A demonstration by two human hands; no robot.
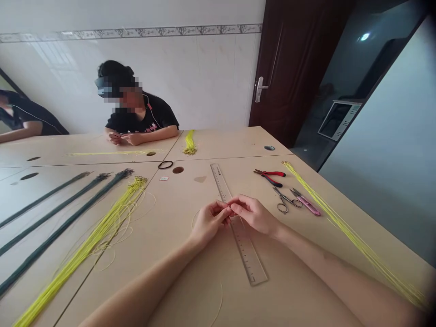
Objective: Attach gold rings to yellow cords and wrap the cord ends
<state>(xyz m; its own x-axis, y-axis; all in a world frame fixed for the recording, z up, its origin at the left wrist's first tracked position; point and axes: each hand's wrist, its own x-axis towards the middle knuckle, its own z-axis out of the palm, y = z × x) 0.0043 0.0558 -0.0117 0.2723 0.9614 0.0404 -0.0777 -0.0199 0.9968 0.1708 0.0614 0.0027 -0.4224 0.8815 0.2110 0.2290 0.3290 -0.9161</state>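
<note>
My left hand (211, 221) and my right hand (254, 214) meet fingertip to fingertip above a clear plastic ruler (250, 261). Both are closed in a pinch on a thin yellow cord (222, 297). The cord curves out beside my left hand, passes out of sight behind the forearm and shows again on the table near the bottom edge. Its end between the fingertips is too small to make out. The ruler lies lengthwise under my hands, which cover its middle.
Red-and-black pliers (272, 174), small scissors (283, 200) and a pink cutter (306, 203) lie right of my hands, beside a yellow cord bundle (327, 209). Another yellow bundle (98, 231) and dark green bundles (64, 229) lie left. A co-worker (143, 113) sits across the table.
</note>
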